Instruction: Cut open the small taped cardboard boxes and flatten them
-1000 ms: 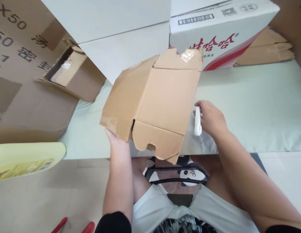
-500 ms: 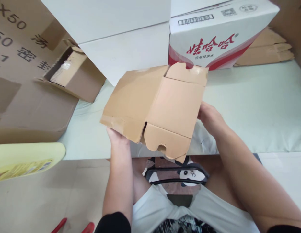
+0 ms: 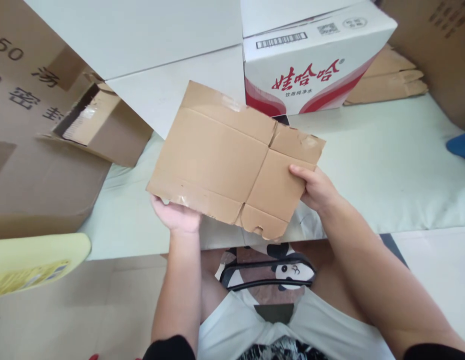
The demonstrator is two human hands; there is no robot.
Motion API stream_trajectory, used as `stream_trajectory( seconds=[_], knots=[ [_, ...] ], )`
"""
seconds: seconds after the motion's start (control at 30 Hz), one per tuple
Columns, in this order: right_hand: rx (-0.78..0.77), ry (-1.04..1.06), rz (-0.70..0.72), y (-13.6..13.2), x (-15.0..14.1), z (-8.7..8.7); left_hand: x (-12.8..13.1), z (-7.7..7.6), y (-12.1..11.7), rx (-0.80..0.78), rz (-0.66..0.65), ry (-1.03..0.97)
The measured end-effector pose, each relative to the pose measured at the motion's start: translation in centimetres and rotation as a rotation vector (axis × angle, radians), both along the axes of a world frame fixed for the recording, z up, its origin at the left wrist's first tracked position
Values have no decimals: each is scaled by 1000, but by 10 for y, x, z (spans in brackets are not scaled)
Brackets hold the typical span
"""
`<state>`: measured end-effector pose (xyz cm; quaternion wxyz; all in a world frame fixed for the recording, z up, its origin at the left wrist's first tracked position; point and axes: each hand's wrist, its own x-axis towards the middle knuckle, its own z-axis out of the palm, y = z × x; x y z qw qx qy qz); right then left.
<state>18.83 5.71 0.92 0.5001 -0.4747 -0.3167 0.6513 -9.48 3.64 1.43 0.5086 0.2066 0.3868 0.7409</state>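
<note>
Between my two hands is a flattened brown cardboard box (image 3: 224, 150), creased across and tilted, with flaps along its upper and lower edges and strips of clear tape on it. My left hand (image 3: 177, 214) holds it from below at the lower left edge; most of those fingers are hidden under the cardboard. On the right side, my right hand (image 3: 317, 187) grips the edge, thumb on top and fingers underneath. The cardboard is above a pale green padded surface (image 3: 367, 165), in front of white boxes.
Behind stand a white box (image 3: 142, 35) and a red-and-white carton (image 3: 315, 75). At left are a large brown carton (image 3: 59, 185) and a small open box (image 3: 115, 125). Folded cardboard (image 3: 390, 82) lies back right. A yellow-green container (image 3: 37, 260) is at lower left, a blue object (image 3: 461, 146) far right.
The cardboard has been opened flatter and turned, its right end now lower. My right thumb has come onto its top face. The view has shifted slightly to the right.
</note>
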Motion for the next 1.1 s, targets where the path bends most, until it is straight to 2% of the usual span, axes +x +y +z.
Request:
stream_trajectory(
  seconds=[0.07, 0.13, 0.2, 0.3, 0.37, 0.5, 0.6, 0.67, 0.8, 0.83, 0.9, 1.0, 1.1],
  knots=[
    [6, -61, -8, 1, -1, -1, 0, -3, 2, -50, 8, -21],
    [6, -136, 29, 1, 0, -1, -3, -8, 6, -175, 49, -44],
    [28, -200, 161, -1, 2, 0, -6, -13, 11, -280, 86, -84],
    [88, -242, 451, -7, 4, 2, -7, -16, 15, -288, 91, -125],
    [73, -258, 491, -13, 2, 3, -2, -15, 15, -280, 62, -121],
    [14, -256, 278, -25, -2, 3, 11, -14, 11, -319, -12, -136],
    [16, -188, 67, -35, 9, 11, 13, -15, 6, -320, -73, -101],
    [29, -214, -147, -45, 29, 21, 11, -15, 1, -304, -107, -68],
    [84, -370, -596, -77, 87, 42, 7, -13, -7, -326, -150, -61],
    [99, -466, -728, -85, 101, 47, 8, -13, -8, -331, -166, -57],
    [121, -662, -889, -97, 124, 53, 10, -11, -8, -330, -196, -44],
    [96, -899, -923, -97, 146, 57, 17, -10, -5, -325, -219, -42],
    [-11, -980, -917, -71, 158, 57, 27, -10, -1, -330, -243, -60]
  ],
)
